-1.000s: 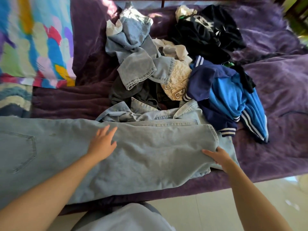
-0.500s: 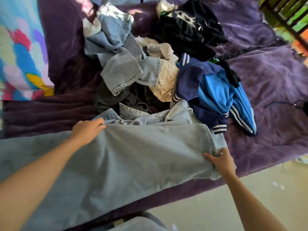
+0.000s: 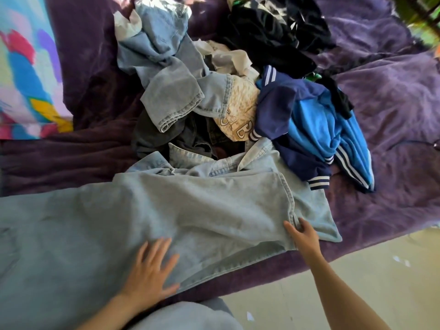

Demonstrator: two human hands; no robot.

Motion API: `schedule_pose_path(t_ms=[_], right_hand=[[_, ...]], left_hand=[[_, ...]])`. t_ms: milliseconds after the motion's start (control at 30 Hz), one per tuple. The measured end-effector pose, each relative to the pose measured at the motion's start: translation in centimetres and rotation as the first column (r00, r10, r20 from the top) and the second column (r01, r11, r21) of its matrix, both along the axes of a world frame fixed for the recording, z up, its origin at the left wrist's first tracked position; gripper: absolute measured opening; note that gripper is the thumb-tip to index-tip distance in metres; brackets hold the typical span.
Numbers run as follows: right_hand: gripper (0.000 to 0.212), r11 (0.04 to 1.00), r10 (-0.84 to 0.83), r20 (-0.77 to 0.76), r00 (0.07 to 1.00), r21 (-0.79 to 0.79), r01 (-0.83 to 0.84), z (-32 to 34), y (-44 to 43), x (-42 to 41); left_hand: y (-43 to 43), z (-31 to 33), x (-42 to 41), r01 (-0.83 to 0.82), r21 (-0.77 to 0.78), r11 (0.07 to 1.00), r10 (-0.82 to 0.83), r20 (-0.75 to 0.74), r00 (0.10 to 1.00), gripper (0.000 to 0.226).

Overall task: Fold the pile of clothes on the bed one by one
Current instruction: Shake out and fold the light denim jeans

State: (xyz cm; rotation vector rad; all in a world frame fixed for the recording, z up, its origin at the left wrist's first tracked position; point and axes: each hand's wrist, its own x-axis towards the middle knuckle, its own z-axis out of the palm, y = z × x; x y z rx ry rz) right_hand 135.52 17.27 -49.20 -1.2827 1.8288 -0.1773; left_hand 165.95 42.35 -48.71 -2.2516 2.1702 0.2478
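Light blue jeans (image 3: 142, 210) lie spread flat across the near edge of the bed, legs stacked one on the other. My left hand (image 3: 150, 270) presses flat on them near the front edge, fingers spread. My right hand (image 3: 301, 236) pinches the hem at the right end of the legs. Behind the jeans sits the pile of clothes (image 3: 238, 91): more light denim (image 3: 171, 75), a cream printed top (image 3: 240, 110), a blue and navy striped jacket (image 3: 314, 129) and black garments (image 3: 273, 32).
A purple plush blanket (image 3: 392, 115) covers the bed. A bright multicoloured pillow (image 3: 26, 75) lies at the far left. Pale floor tiles (image 3: 357, 282) run along the bed's near right edge. My denim-clad leg (image 3: 185, 315) shows at the bottom.
My left hand has slid from the far edge of the jeans back to the near edge and now lies flat. My right hand keeps hold of the hem.
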Motion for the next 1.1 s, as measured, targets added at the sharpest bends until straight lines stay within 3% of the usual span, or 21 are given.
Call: schedule_pose_path(t_ms=[100, 200, 300, 367, 433, 500, 567, 667, 767, 833, 900, 1033, 1100], right_hand=[[0.034, 0.993, 0.118, 0.015, 0.993, 0.000, -0.118, 0.4, 0.4, -0.8], [0.021, 0.986, 0.111, 0.008, 0.994, -0.124, -0.109, 1.3, -0.8, 0.0], [0.019, 0.963, 0.128, -0.087, 0.988, -0.229, -0.145, 2.1, -2.6, 0.6], [0.022, 0.962, 0.192, -0.237, 0.952, -0.148, -0.231, 1.8, -2.8, 0.3], [0.037, 0.954, 0.294, -0.377, 0.878, 0.070, -0.290, 0.9, -2.1, 0.1], [0.052, 0.938, 0.337, -0.468, 0.817, 0.239, -0.251, 0.2, -1.1, 0.6], [0.051, 0.957, 0.289, -0.481, 0.827, 0.175, -0.233, 0.0, -0.8, 1.7], [0.053, 0.945, 0.323, -0.407, 0.854, 0.081, -0.318, -0.5, -1.2, 2.8], [0.058, 0.978, 0.170, -0.201, 0.965, 0.153, -0.141, -1.3, -1.7, 2.9], [0.054, 0.984, 0.022, -0.099, 0.995, 0.176, -0.004, -1.2, -2.0, 2.6], [0.046, 0.979, -0.003, -0.074, 0.997, 0.204, 0.018, -0.7, -2.8, 2.3], [0.026, 0.919, -0.037, 0.111, 0.993, 0.395, -0.009, 1.3, -4.3, 2.4], [0.019, 0.922, -0.030, 0.174, 0.984, 0.384, -0.040, 2.9, -5.0, 2.8]], left_hand=[[1.1, -0.1, -0.9, -0.014, 0.129, 0.992, 0.018, -0.028, 0.999, 0.053], [0.1, 1.2, -0.5, -0.044, 0.120, 0.992, 0.055, -0.091, 0.994, 0.045], [0.6, 2.4, 1.4, 0.006, 0.062, 0.998, 0.006, -0.193, 0.981, 0.052], [1.5, 3.4, 2.1, 0.082, 0.104, 0.991, -0.056, -0.232, 0.971, 0.043], [1.6, 3.9, 1.5, 0.132, 0.177, 0.975, -0.100, -0.181, 0.978, 0.038], [0.7, 4.3, 0.4, 0.084, 0.361, 0.929, -0.025, -0.167, 0.986, 0.036], [-0.1, 3.8, -0.3, 0.036, 0.370, 0.928, 0.038, -0.190, 0.981, 0.035], [-0.9, 3.8, -0.3, -0.073, 0.225, 0.972, 0.117, -0.191, 0.975, 0.042], [-0.6, 3.1, 0.6, -0.215, 0.276, 0.937, 0.246, -0.084, 0.966, 0.045], [0.6, 1.8, 1.3, -0.418, 0.374, 0.828, 0.440, 0.030, 0.898, 0.057], [2.2, 1.0, 2.0, -0.522, 0.510, 0.683, 0.571, 0.073, 0.818, 0.064], [3.2, 0.8, 2.0, -0.522, 0.579, 0.626, 0.582, 0.099, 0.807, 0.068], [3.0, 1.0, 2.1, -0.516, 0.595, 0.616, 0.573, 0.111, 0.812, 0.068]])
